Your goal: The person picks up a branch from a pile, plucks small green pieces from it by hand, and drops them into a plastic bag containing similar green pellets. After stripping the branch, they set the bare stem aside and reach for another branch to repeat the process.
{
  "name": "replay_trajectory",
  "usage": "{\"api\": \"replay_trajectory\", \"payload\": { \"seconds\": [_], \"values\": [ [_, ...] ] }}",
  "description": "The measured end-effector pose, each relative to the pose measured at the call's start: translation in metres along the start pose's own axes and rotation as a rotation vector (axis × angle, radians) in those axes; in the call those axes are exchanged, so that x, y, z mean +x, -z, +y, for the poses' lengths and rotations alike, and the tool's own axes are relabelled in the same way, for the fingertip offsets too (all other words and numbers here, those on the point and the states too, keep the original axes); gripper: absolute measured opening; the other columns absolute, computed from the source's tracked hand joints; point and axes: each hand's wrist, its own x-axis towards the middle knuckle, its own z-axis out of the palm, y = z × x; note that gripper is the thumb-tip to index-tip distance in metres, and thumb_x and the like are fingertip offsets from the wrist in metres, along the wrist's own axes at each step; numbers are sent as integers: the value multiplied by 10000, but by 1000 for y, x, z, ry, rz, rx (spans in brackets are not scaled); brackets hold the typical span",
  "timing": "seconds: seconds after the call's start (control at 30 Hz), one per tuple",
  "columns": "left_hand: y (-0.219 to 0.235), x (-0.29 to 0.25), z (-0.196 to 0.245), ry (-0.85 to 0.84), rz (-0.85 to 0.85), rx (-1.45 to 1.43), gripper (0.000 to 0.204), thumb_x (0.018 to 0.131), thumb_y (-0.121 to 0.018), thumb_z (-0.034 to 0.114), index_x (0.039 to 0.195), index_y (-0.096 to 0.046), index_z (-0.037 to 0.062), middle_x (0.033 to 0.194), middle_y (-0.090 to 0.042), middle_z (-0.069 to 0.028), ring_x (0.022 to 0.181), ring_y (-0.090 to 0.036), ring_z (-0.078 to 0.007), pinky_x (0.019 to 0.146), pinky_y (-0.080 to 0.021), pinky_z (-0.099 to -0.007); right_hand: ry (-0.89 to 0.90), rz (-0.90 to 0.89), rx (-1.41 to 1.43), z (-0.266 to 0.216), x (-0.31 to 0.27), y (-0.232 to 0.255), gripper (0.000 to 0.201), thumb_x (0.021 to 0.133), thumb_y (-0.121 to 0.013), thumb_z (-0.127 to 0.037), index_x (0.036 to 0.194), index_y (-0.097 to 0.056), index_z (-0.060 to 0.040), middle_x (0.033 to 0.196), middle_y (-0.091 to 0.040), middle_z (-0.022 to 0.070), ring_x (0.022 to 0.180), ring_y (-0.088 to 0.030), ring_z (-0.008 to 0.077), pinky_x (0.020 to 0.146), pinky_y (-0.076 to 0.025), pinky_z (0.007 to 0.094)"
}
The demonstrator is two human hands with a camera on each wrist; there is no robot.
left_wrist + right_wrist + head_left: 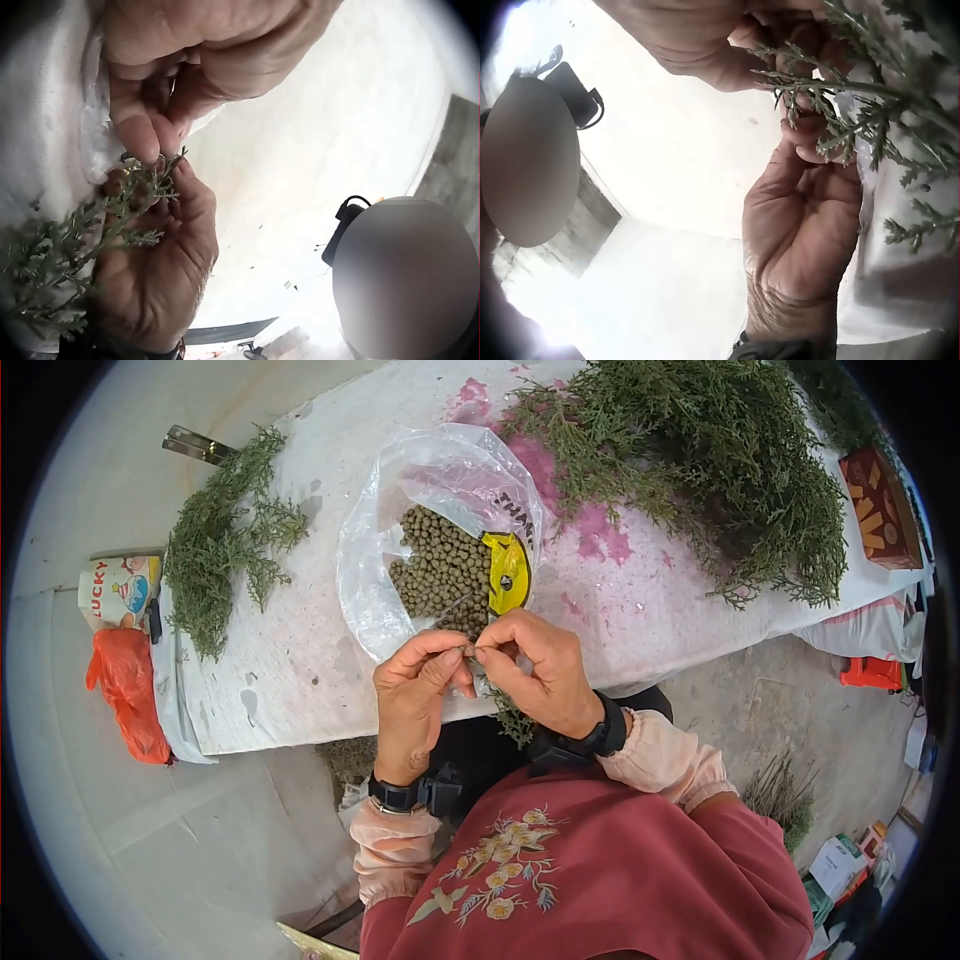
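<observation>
At the centre of the head view we see the left hand [412,695] and right hand [540,670] pinching one cypress sprig [124,206] between fingertips, just below the bag of pellets [440,570]. We judge the sprig light, springy and brittle-tipped (best held at the stem); its foliage is scaly grey-green.

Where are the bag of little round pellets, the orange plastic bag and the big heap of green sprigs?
bag of pellets [440,565], head view, on the pellets inside the clear plastic.
orange plastic bag [128,690], head view, on its middle, left of the table.
big heap of green sprigs [720,460], head view, on the heap's middle.
</observation>
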Motion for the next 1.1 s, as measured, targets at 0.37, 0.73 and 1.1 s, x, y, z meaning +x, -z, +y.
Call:
{"api": "replay_trajectory", "payload": {
  "seconds": [0.37,0.73,1.1],
  "values": [
    [-2,0,0,11,46,-14,150,841,-584,51,963,-617,-32,737,-605,-81,622,-548,-150,576,-472,-294,-3,-3,-6,2,0,0,59,772,-600,28,808,-567,-5,752,-566,46,621,-529,89,523,-414,213],
    [5,1,-3,-10,10,-49,179,846,-593,75,984,-618,-36,805,-609,-90,641,-536,-147,584,-463,-291,-39,17,17,1,0,-2,55,768,-600,24,796,-562,-5,737,-557,37,602,-517,81,513,-406,211],
    [3,1,2,76,33,-85,176,849,-584,65,990,-614,-37,795,-617,-81,637,-537,-138,575,-468,-290,-54,32,33,0,0,-5,46,781,-593,10,805,-556,-4,715,-542,40,580,-528,81,501,-415,213]
  ]
}}
